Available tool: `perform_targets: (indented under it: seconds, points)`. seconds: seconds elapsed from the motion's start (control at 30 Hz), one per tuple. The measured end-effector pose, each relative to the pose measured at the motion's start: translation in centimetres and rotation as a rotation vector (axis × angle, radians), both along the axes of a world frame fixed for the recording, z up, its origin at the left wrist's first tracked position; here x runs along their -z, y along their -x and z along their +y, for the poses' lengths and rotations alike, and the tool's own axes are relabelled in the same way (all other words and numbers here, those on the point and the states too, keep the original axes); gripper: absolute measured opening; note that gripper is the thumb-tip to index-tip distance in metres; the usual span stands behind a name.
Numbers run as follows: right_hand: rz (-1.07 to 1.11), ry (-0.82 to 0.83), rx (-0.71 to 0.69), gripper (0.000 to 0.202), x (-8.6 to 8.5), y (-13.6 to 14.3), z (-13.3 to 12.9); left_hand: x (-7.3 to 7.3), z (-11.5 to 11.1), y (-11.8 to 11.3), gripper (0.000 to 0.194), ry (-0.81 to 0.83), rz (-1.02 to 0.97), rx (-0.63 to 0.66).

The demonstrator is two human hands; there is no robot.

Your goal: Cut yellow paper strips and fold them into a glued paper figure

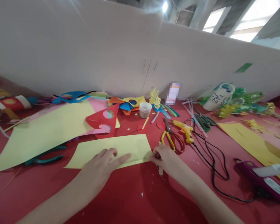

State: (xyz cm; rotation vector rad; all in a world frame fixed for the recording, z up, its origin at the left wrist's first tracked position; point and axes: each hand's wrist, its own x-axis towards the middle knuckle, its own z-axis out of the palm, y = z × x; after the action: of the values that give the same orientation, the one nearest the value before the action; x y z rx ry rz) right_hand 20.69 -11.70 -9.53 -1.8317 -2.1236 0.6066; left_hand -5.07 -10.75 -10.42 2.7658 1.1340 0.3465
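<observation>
A pale yellow sheet of paper (130, 143) lies lengthwise on the red table in front of me. My left hand (101, 161) rests over its lower left part, thumb stretched out along the sheet and the other fingers loosely bent. At the right end, my right hand (162, 157) pinches the paper's lower right corner between thumb and fingers. Just beyond that hand lie scissors (171, 137) with one yellow and one red handle. A thin pale strip (161, 170) pokes out beneath the right hand.
To the right are a yellow glue gun (185, 130) with a looping black cord, a purple glue gun (259, 177) and yellow card (245, 140). A white cup (145, 110) stands at the back. On the left, a large yellow sheet (49, 124) overlaps teal-handled pliers (46, 160) near a red mask (100, 119).
</observation>
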Motion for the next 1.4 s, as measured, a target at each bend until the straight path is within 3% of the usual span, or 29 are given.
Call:
perform_targets:
  seconds: [0.07, 0.17, 0.27, 0.43, 0.57, 0.73, 1.03, 1.13, 1.23, 1.4]
  points:
    - [0.0, 0.006, -0.003, 0.019, -0.2, 0.0, 0.0, 0.6, -0.3, -0.6, 0.06, -0.089, 0.049, 0.102]
    - [0.002, 0.019, 0.006, 0.019, -0.2, 0.0, 0.1, 1.0, -0.7, -1.2, 0.061, -0.145, 0.134, 0.159]
    - [0.021, 0.007, -0.005, 0.019, 0.1, -0.2, 0.2, 0.9, -1.0, -1.4, 0.065, -0.14, 0.18, 0.161]
    - [0.048, 0.009, -0.005, 0.019, 0.3, -0.4, 0.3, 0.8, -0.5, -1.1, 0.076, -0.076, 0.088, 0.143]
    - [0.046, 0.014, -0.006, 0.02, 0.1, -0.3, 0.2, -0.1, 0.0, -1.2, 0.068, 0.041, 0.047, 0.177]
    - [0.029, 0.038, 0.011, 0.021, 0.1, -0.2, 0.2, -1.3, -0.5, -1.6, 0.064, 0.104, 0.111, 0.119]
    - [0.138, 0.054, 0.074, 0.014, -0.5, -1.4, 0.2, -1.5, -0.8, -1.6, 0.062, 0.121, 0.112, 0.095]
    - [0.224, -0.023, 0.113, 0.014, -0.8, -2.0, 0.6, -1.6, -0.7, -1.7, 0.062, 0.138, 0.122, 0.094]
    - [0.26, -0.208, 0.155, 0.019, -0.8, -1.1, 0.3, -1.6, -0.7, -1.8, 0.06, 0.145, 0.121, 0.093]
    - [0.145, -0.377, -0.018, 0.025, 0.0, 2.7, -1.4, -1.4, -0.7, -1.8, 0.052, 0.142, 0.13, 0.088]
